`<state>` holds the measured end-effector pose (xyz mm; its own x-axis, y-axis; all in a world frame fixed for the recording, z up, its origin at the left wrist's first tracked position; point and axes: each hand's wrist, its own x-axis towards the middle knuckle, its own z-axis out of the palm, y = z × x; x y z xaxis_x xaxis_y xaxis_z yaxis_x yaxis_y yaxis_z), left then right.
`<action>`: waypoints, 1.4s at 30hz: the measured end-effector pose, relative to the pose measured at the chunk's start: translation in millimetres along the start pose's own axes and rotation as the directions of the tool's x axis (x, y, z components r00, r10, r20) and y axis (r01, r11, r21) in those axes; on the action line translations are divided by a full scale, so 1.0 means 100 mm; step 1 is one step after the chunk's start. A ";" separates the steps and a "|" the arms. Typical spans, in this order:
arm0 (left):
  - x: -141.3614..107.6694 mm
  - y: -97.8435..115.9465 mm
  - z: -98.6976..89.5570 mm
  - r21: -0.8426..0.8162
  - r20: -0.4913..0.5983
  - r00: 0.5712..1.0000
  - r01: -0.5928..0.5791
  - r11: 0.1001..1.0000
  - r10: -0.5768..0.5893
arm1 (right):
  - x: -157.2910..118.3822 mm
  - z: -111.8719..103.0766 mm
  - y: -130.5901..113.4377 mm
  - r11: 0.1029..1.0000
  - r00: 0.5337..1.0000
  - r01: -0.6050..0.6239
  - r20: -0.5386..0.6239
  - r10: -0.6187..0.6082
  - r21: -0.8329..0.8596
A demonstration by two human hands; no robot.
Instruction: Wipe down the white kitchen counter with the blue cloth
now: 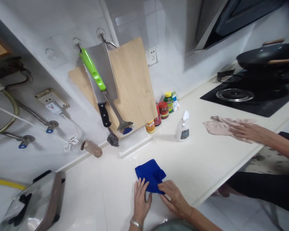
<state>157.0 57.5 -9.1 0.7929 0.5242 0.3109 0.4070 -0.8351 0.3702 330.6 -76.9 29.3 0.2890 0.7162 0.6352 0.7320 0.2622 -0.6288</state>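
A blue cloth (149,175) lies on the white counter in front of me, its right side folded up. Fingers stretched forward, my left hand (142,200) rests on the counter with its fingertips at the cloth's lower left edge. My right hand (174,198) has its thumb and fingers closed on the cloth's lower right corner. Beyond it stands a white spray bottle (183,128). To the right, a co-worker's hand (248,131) presses on a pale pink cloth (216,125) spread on the counter.
Wooden cutting boards (135,86), a cleaver (102,67) and a green-handled ladle (93,72) lean or hang at the wall. Several jars (163,109) stand beside them. A cooktop (250,96) with a wok (267,57) is far right, a lidded electric pan (36,205) lower left.
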 end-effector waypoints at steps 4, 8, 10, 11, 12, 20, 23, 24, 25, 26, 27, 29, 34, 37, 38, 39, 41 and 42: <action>0.24 -0.20 -0.12 -0.042 -0.007 0.992 -0.128 0.991 0.128 | -0.04 -0.09 -0.11 0.995 0.992 -0.087 -0.091 0.092 0.052; 0.52 -0.36 -0.24 -0.080 -0.060 0.988 -0.149 0.986 0.144 | 0.21 -0.25 -0.10 0.964 0.946 -0.247 -0.189 0.262 0.100; 0.66 -0.41 -0.34 -0.089 -0.082 0.986 -0.153 0.984 0.146 | 0.41 -0.36 -0.09 0.935 0.919 -0.327 -0.183 0.349 0.139; 0.73 -0.43 -0.41 -0.092 -0.097 0.985 -0.151 0.984 0.142 | 0.51 -0.41 -0.08 0.915 0.904 -0.368 -0.166 0.394 0.166; 0.81 -0.45 -0.49 -0.092 -0.116 0.984 -0.146 0.985 0.135 | 0.62 -0.45 -0.07 0.891 0.886 -0.409 -0.147 0.440 0.199; 1.29 -0.67 -1.43 0.031 -0.276 0.954 -0.117 0.993 0.121 | 1.40 -0.33 0.23 0.788 0.853 -0.436 -0.078 0.516 0.435; 1.26 -0.75 -1.67 0.101 -0.304 0.943 -0.111 0.989 0.137 | 1.52 -0.23 0.34 0.817 0.875 -0.402 -0.088 0.475 0.414; 1.20 -0.76 -1.70 0.118 -0.302 0.942 -0.113 0.987 0.144 | 1.49 -0.19 0.38 0.828 0.883 -0.395 -0.084 0.462 0.399; 1.10 -0.76 -1.69 0.132 -0.291 0.944 -0.120 0.984 0.154 | 1.42 -0.16 0.41 0.838 0.890 -0.391 -0.074 0.449 0.379; 0.98 -0.75 -1.66 0.141 -0.272 0.948 -0.131 0.981 0.166 | 1.32 -0.14 0.44 0.848 0.896 -0.391 -0.062 0.439 0.357; 0.82 -0.73 -1.60 0.147 -0.244 0.953 -0.148 0.978 0.180 | 1.17 -0.11 0.47 0.857 0.901 -0.393 -0.046 0.431 0.333; 0.45 -0.66 -1.41 0.143 -0.169 0.961 -0.194 0.970 0.217 | 0.80 -0.07 0.52 0.870 0.908 -0.401 -0.001 0.419 0.287; -0.47 -0.49 -0.96 0.068 0.019 0.975 -0.221 0.973 0.220 | -0.10 -0.11 0.63 0.893 0.915 -0.399 0.146 0.375 0.206; -0.70 -0.54 -0.87 -0.028 0.077 0.996 0.051 0.998 -0.049 | -0.27 -0.19 0.74 0.913 0.909 -0.390 0.211 0.360 0.121; -0.71 -0.58 -0.85 -0.062 0.075 0.984 0.169 0.984 -0.164 | -0.25 -0.20 0.78 0.922 0.909 -0.382 0.207 0.361 0.067; -0.68 -0.61 -0.83 -0.089 0.063 0.961 0.274 0.958 -0.269 | -0.20 -0.19 0.82 0.929 0.913 -0.370 0.191 0.361 0.012; -0.56 -0.68 -0.79 -0.123 0.034 0.908 0.418 0.900 -0.417 | -0.04 -0.10 0.87 0.939 0.927 -0.337 0.149 0.344 -0.071; -0.48 -0.71 -0.75 -0.129 0.021 0.888 0.459 0.879 -0.460 | 0.05 -0.03 0.88 0.945 0.936 -0.314 0.137 0.324 -0.093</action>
<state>56.3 104.2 16.0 0.5261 0.8459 0.0875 0.6626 -0.4722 0.5813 398.0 -51.9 -21.8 0.4235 0.8439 0.3293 0.6582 -0.0369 -0.7519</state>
